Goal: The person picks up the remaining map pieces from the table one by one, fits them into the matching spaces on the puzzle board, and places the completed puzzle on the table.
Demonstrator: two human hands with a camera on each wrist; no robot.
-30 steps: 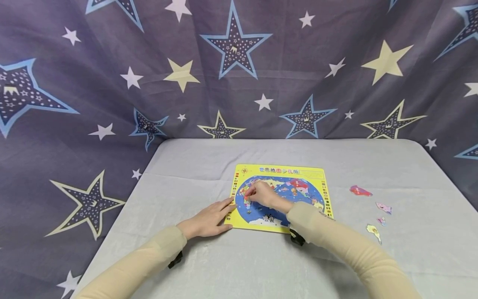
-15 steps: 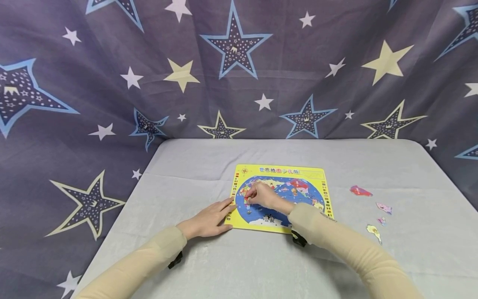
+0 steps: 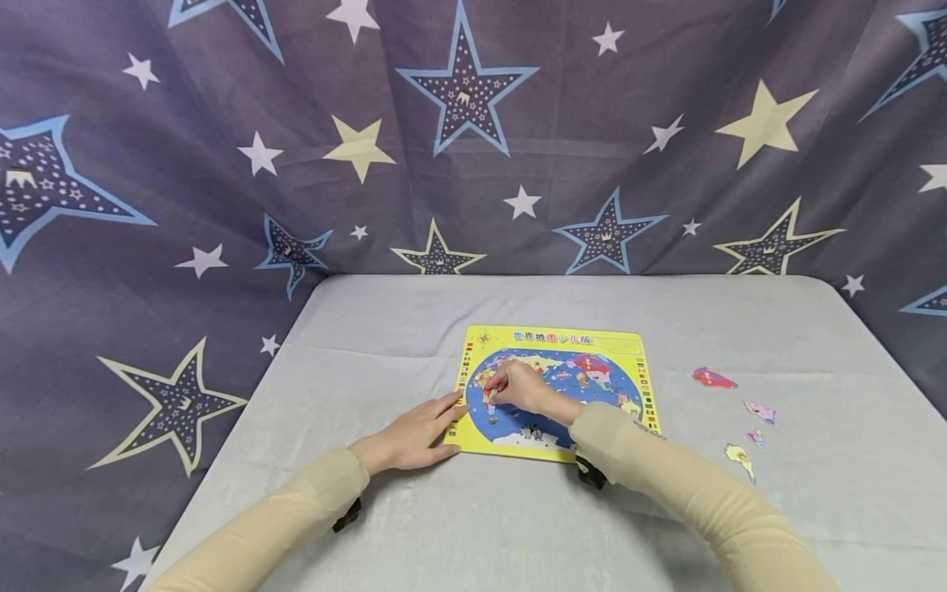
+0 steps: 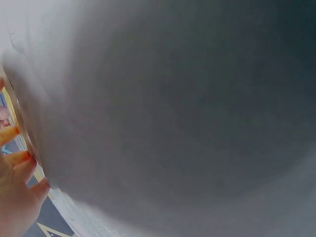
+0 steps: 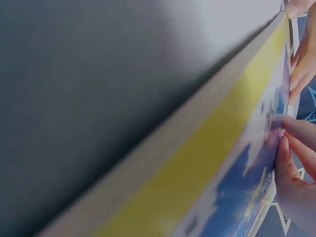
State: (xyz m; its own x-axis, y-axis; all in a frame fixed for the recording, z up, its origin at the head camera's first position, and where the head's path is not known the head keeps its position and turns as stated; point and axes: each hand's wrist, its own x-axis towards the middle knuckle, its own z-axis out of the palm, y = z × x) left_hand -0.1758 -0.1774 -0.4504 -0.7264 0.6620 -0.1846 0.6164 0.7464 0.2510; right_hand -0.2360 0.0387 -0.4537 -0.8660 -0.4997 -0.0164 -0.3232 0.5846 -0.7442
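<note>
A yellow-bordered world map puzzle board (image 3: 473,444) lies flat on the table. My left hand (image 3: 414,432) rests at its left edge, fingers extended onto the border and thumb near the lower left corner. Over the left part of the map, my right hand (image 3: 521,386) pinches a small puzzle piece between thumb and fingertips, mostly hidden by them. In the right wrist view, the thumb and fingers of the right hand (image 5: 296,197) meet close at the map surface. The left wrist view catches the fingers (image 4: 17,158) of the left hand along the board's edge.
Right of the board lie several loose pieces: a red one (image 3: 713,378), a pink one (image 3: 760,411), a smaller pink one (image 3: 755,438) and a yellow-green one (image 3: 741,460). A grey cloth covers the table (image 3: 385,329). Behind hangs a star-patterned curtain (image 3: 562,107).
The right hand shifts only very slightly over the left part of the map. The left hand, the board and the loose pieces stay where they were.
</note>
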